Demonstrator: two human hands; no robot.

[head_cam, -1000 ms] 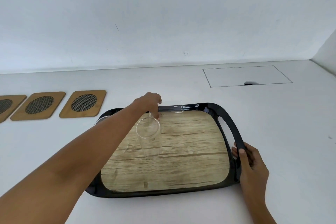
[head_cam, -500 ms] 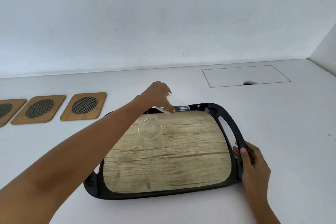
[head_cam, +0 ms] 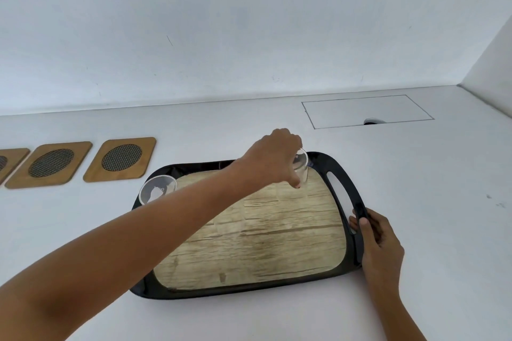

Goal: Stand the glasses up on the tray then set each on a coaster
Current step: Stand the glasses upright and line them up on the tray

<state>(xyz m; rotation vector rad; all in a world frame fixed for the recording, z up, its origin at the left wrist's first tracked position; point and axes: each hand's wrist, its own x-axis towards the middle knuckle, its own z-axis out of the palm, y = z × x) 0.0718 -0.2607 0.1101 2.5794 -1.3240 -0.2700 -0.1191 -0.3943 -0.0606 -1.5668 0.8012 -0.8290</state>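
Observation:
A black tray (head_cam: 342,174) with a wood-look floor lies in front of me. My left hand (head_cam: 274,159) reaches over it and is closed from above on a clear glass (head_cam: 302,167) at the far right corner. I cannot tell whether that glass is fully upright. A second clear glass (head_cam: 158,191) sits at the tray's far left end, one round end facing me. My forearm covers the tray's middle, where a third glass stood earlier. My right hand (head_cam: 374,235) grips the tray's right handle. Three wooden coasters (head_cam: 120,159) with mesh centres lie in a row to the left.
The white counter (head_cam: 443,216) runs back to a white wall, with a side wall at the far right. A rectangular outlined hatch (head_cam: 365,111) with a small notch is set into the counter behind the tray.
My left hand left the upright glass, moved right along the tray's far edge, closed on the glass lying there and carried it to the right corner. My right hand stayed on the handle.

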